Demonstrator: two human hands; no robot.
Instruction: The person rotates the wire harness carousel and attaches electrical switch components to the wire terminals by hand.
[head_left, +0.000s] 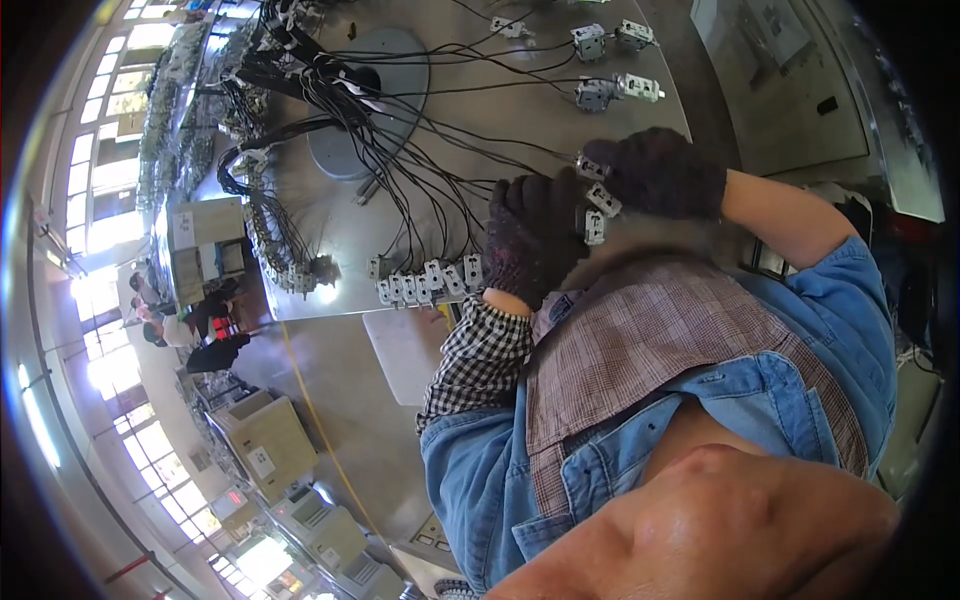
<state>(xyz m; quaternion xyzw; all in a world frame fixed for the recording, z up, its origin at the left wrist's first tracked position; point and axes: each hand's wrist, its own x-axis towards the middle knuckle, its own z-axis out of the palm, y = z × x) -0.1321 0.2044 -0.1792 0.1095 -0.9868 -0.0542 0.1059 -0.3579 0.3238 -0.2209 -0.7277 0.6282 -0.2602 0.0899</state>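
Dark gloved hands (pixel 600 205), connectors (pixel 597 210) partly hidden

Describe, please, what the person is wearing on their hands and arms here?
Both hands wear dark knit gloves: the left hand and the right hand look alike, the fabric fuzzy and near black with a purplish tint. The left arm has a black and white checked sleeve under a rolled blue denim sleeve. The right arm is bare from the glove to a short blue denim sleeve.

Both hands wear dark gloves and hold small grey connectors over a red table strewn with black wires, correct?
Not quite: the head view shows a grey table, not red. The left hand and right hand do wear dark gloves and hold grey connectors; black wires cross it.
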